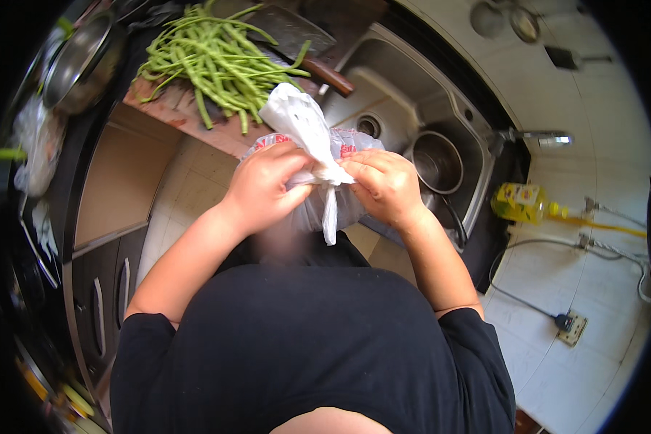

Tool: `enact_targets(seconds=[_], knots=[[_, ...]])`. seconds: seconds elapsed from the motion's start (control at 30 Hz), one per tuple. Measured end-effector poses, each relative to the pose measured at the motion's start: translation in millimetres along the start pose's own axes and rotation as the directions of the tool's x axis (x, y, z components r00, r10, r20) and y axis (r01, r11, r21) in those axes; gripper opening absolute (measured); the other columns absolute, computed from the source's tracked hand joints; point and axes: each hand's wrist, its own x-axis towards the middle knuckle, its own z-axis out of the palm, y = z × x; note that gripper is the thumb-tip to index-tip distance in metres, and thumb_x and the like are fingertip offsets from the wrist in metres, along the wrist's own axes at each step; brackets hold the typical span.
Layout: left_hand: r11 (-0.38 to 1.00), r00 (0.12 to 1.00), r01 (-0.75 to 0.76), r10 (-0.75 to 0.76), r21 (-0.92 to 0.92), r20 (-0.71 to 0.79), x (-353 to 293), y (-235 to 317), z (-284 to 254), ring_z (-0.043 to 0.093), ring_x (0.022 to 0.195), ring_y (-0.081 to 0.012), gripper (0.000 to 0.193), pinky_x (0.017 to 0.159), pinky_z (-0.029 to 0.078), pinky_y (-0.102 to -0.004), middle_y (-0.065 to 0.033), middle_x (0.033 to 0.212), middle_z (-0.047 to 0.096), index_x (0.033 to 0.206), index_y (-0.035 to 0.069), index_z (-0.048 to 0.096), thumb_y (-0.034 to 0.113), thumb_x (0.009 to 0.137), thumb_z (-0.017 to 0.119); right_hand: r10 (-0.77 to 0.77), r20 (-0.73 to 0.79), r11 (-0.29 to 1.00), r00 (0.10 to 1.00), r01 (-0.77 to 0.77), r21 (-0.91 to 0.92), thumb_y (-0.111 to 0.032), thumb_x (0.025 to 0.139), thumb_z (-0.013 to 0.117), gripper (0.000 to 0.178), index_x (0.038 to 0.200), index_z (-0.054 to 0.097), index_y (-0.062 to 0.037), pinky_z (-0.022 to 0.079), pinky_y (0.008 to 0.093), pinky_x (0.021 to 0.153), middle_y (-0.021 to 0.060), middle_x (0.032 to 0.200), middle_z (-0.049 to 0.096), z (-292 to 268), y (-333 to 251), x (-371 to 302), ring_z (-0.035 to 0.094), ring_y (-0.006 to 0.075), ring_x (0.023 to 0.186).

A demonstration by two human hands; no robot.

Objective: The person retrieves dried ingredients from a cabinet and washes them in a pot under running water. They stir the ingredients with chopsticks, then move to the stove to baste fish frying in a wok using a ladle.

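Observation:
Both my hands are at the knotted top of a white plastic bag (296,119) with red print. My left hand (267,177) is closed on the plastic just left of the knot. On the other side, my right hand (387,182) pinches a twisted end of it. One loose tail of plastic hangs below the knot, and a wider flap stands up above it. What the bag holds, if anything, I cannot make out. Beyond my hands a heap of green beans (220,65) lies on the counter, beside a cleaver with a brown wooden handle (329,76).
At the right is a steel sink (383,61) with a pot (438,163) in it and a faucet (535,137). A yellow bottle (517,202) stands by the wall. Metal bowls (79,61) are at the far left, above dark cabinets (101,304).

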Motion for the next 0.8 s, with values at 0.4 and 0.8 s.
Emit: enact_targets(seconds=[0.4, 0.8], knots=[[0.948, 0.974, -0.226, 0.223, 0.225, 0.042, 56, 8, 92, 0.059, 0.079, -0.0271, 0.02, 0.066, 0.049, -0.0342, -0.0082, 0.086, 0.058, 0.093, 0.007, 0.061, 0.011, 0.074, 0.066, 0.376, -0.305, 0.925, 0.875, -0.332, 0.187, -0.006, 0.073, 0.066, 0.02, 0.092, 0.061, -0.0038, 0.049, 0.0365, 0.072, 0.0112, 0.089, 0.063, 1, 35, -75, 0.061, 0.0289, 0.082], [0.978, 0.994, 0.038, -0.058, 0.203, 0.096, 51, 8, 99, 0.058, 0.071, -0.0277, 0.009, 0.061, 0.046, -0.0359, -0.01, 0.077, 0.058, 0.08, 0.003, 0.056, 0.007, 0.076, 0.063, 0.413, -0.022, 0.908, 0.911, -0.409, 0.095, -0.022, 0.07, 0.07, 0.019, 0.079, 0.064, -0.0057, 0.047, 0.0385, 0.064, 0.0075, 0.074, 0.06, 1, 38, -63, 0.059, 0.0296, 0.071]])
